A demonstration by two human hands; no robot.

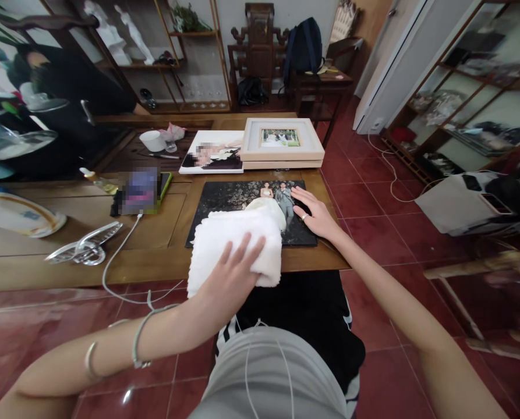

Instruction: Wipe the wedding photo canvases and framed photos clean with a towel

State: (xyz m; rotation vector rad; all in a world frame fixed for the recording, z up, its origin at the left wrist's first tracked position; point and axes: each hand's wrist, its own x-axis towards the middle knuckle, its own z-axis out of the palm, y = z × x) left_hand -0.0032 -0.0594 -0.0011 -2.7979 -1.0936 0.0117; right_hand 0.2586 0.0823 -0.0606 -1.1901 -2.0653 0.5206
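A white fluffy cloth [220, 230] covers the lower left part of a dark photo panel [218, 195], which shows two people in wedding clothes. The cloth's near end hangs over the table edge. My left hand [236, 265] is on the cloth with several fingers slightly apart on top; its thumb is hidden. At the panel's right side rests my right hand [314, 212], fingers stretched out, fingertips touching the panel near the printed figures. It wears a ring and holds nothing.
Behind the panel, on the wooden table [172, 270], lie a framed photo [286, 125] and a white-edged photo panel [213, 166]. Left are a phone [140, 189] on a cable, a shiny metal object [85, 247] and a dropper bottle [98, 180]. A person in black [85, 75] is beyond.
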